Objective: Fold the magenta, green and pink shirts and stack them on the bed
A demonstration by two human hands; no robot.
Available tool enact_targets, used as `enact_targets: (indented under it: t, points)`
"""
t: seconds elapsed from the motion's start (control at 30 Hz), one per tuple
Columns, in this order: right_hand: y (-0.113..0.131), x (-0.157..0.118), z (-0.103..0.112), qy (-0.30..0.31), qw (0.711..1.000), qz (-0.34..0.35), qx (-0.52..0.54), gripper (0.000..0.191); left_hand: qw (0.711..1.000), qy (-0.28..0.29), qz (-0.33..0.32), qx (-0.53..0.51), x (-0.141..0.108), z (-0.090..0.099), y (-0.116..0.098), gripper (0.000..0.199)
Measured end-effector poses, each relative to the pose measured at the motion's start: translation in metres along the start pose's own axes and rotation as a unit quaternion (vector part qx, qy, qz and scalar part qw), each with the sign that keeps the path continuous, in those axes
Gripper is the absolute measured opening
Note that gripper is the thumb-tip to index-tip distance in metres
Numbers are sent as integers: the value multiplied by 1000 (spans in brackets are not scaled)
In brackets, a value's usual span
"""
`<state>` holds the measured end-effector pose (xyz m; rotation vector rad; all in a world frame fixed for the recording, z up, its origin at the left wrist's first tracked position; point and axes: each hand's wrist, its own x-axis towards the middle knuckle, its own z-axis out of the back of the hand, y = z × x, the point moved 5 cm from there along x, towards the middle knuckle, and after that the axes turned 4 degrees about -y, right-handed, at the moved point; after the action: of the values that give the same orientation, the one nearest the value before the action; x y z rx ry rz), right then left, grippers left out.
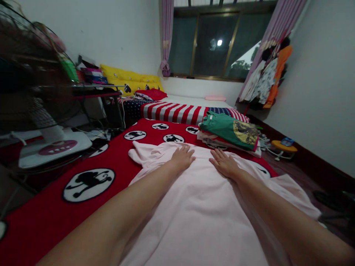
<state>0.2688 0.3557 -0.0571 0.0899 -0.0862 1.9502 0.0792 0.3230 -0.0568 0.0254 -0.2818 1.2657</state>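
A pale pink garment [199,207], which looks like a shirt or dress, lies spread over a red blanket [124,159] with black-and-white monkey patches. Its far end reaches toward the bed beyond, and a sleeve spreads out on each side. My left hand [182,158] rests flat on the far left part of the cloth, fingers stretched out. Opposite it, my right hand [224,163] lies palm down on the far right part, fingers also extended. Neither hand grips anything. Just beyond my right hand sits a stack of folded clothes [230,131] with a green shirt on top.
To the left stands a fan [52,144] on a white base, beside a table [94,90] with boxes. Behind is a bed [177,112] with a striped cover and yellow cushion [130,81]. Clothes [266,77] hang at right above a small stool [284,146].
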Motion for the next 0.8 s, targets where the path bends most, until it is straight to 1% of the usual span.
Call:
enact_targets:
  t: [0.07,0.13,0.2,0.27,0.3,0.37,0.43,0.53,0.6,0.67,0.73,0.8]
  points:
    - [9,-17,6,1,1000,-24,-7,62,1000,0,1,4,-20,6,0,53]
    - [23,-43,9,-16,1000,-8,0,64,1000,9,-23,-7,-44,13,7,52]
    - [35,-73,8,-35,999,27,16,63,998,15,-53,-29,-68,22,21,52]
    - [40,-99,6,-49,997,45,27,60,997,14,-61,-52,-88,34,42,50]
    - [40,-108,5,-54,997,46,31,59,997,7,-45,-57,-96,41,56,48]
    - [39,-121,5,-65,996,47,40,57,998,-14,15,-52,-109,56,85,40]
    - [37,-125,6,-81,994,48,53,54,994,-47,94,-28,-122,71,112,33]
    - [37,-123,9,-114,990,47,66,51,974,-100,202,16,-146,87,144,34]
    - [39,-123,10,-132,988,48,69,50,955,-127,268,26,-161,92,159,36]
    - [41,-123,11,-146,985,54,73,48,937,-142,318,19,-171,93,169,36]
    - [41,-123,11,-155,983,55,76,47,922,-150,356,-1,-173,92,175,36]
    - [41,-124,11,-157,983,53,76,47,910,-151,385,-31,-168,91,177,35]
